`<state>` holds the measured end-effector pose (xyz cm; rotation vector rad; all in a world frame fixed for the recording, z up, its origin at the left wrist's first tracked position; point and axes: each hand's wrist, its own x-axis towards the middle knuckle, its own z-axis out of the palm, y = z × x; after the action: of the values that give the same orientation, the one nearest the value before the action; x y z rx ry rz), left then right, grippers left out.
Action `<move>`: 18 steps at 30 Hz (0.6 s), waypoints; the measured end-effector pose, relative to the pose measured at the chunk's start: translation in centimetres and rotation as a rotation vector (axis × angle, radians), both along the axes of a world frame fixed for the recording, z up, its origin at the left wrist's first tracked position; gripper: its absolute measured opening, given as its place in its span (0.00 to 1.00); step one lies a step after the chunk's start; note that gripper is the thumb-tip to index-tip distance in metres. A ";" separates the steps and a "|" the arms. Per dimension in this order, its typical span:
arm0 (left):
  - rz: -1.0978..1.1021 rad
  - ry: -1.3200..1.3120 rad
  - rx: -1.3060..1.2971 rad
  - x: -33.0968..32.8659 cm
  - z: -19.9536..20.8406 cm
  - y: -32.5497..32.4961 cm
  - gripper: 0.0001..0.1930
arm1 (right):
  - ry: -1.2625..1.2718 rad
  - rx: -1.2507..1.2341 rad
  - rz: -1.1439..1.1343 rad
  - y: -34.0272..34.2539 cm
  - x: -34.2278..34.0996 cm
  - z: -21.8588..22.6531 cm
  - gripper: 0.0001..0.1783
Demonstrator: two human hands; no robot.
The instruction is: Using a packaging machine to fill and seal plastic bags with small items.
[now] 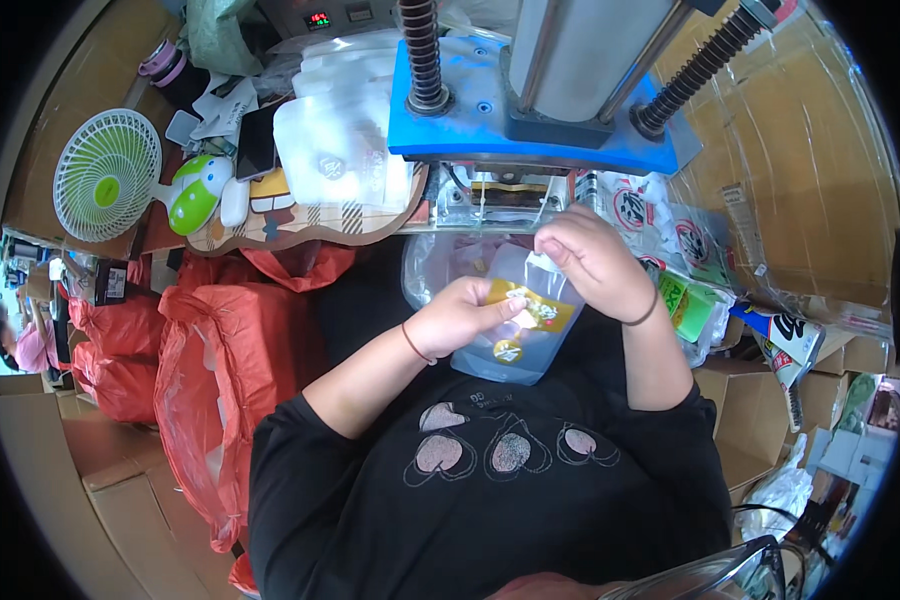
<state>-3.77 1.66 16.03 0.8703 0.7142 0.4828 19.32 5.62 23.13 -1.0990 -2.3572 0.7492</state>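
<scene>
A translucent plastic pouch (500, 365) with a yellow printed band hangs in front of my chest, slightly tilted. My left hand (460, 318) grips its left side, thumb lying over the yellow band. At the pouch's upper right corner, my right hand (600, 265) is closed with fingers bent, pinching the top edge; the fingertips are partly hidden. Just beyond my hands stands a press-like machine with a blue plate (530, 135) and springs. Clear plastic bagging (425, 270) lies behind the pouch.
A stack of whitish pouches (335, 150) lies left of the machine, beside a phone (256, 140) and a green-white fan (108, 175). Red plastic bags (260, 340) fill the left side. Cardboard (790, 150), printed bags (670, 225) and a spray bottle (785, 345) crowd the right.
</scene>
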 end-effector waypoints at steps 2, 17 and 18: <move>-0.028 -0.032 -0.076 0.4 0.0 0.0 0.15 | 0.024 0.026 -0.057 0.0 1.0 -0.4 0.12; 0.460 0.297 0.265 -1.9 -2.9 6.3 0.24 | -0.286 0.171 -0.524 3.7 9.2 -7.0 0.13; 0.588 0.476 0.481 -3.7 -3.1 7.3 0.25 | -0.286 0.164 -0.531 3.3 9.4 -6.9 0.13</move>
<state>-7.43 8.91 12.96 1.2453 1.3387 1.0171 28.76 8.88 16.24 -1.7436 -2.1318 0.2147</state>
